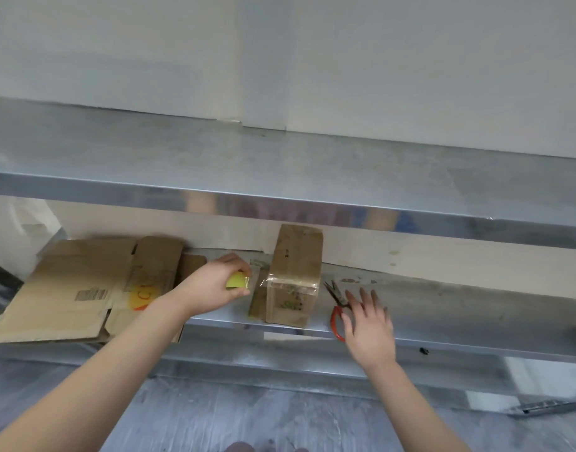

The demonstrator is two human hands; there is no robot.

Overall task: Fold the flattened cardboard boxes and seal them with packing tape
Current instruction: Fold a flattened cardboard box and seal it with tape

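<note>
Cardboard box (293, 275) upright between left hand (215, 285) with tape (236, 281) and right hand (368, 324)

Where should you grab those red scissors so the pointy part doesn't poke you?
Take the scissors by the red handle loops, coming in from the front edge of the shelf. They lie flat, with the loops toward the person and the dark blades pointing away toward the wall. Reaching in from the front should meet the handles first.
</note>
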